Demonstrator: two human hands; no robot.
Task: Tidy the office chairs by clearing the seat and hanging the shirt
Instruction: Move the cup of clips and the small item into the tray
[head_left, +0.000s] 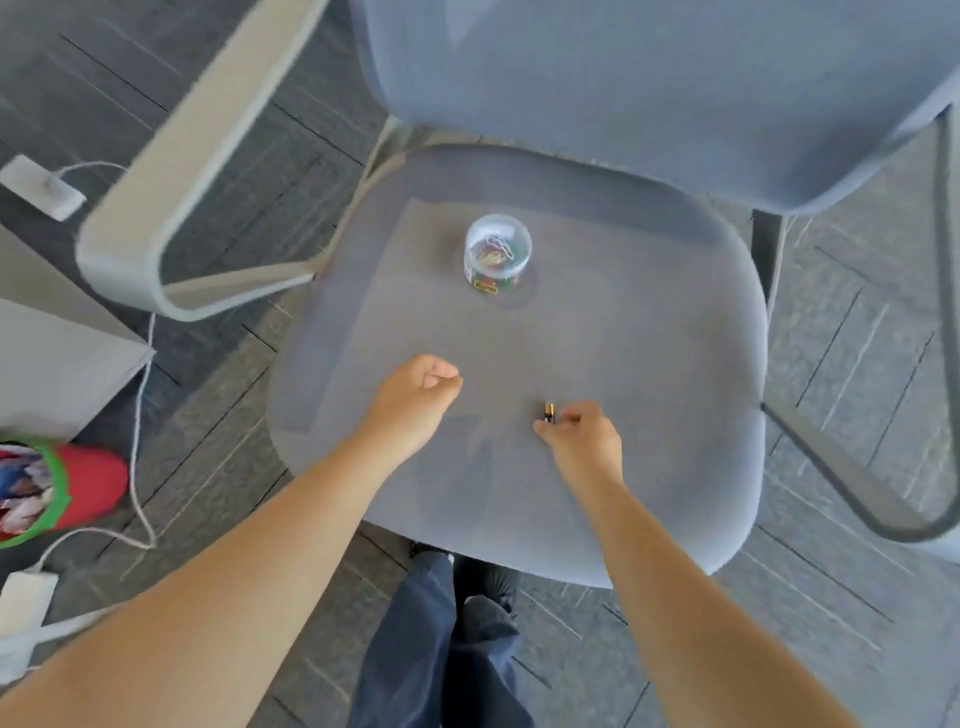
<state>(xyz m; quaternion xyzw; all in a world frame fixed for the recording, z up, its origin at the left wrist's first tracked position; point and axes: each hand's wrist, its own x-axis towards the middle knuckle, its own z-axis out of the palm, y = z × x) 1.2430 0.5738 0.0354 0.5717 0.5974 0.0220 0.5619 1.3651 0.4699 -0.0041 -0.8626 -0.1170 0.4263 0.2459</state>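
A grey-blue office chair seat (649, 364) fills the middle of the view, its backrest (649, 88) above. A clear round tub of coloured paper clips (497, 254) stands upright on the seat towards the back. My right hand (584, 441) pinches a small black and gold battery (549, 412) at the front middle of the seat. My left hand (415, 400) hovers over the seat's front left with its fingers curled shut; nothing shows in it. No shirt is in view.
The chair's pale armrest (171, 171) loops at the left, a dark one (857, 483) at the right. A red and green bin (47, 493) of scraps stands on the floor at left, beside a white cable (137, 441) and power adapters. My legs stand before the seat.
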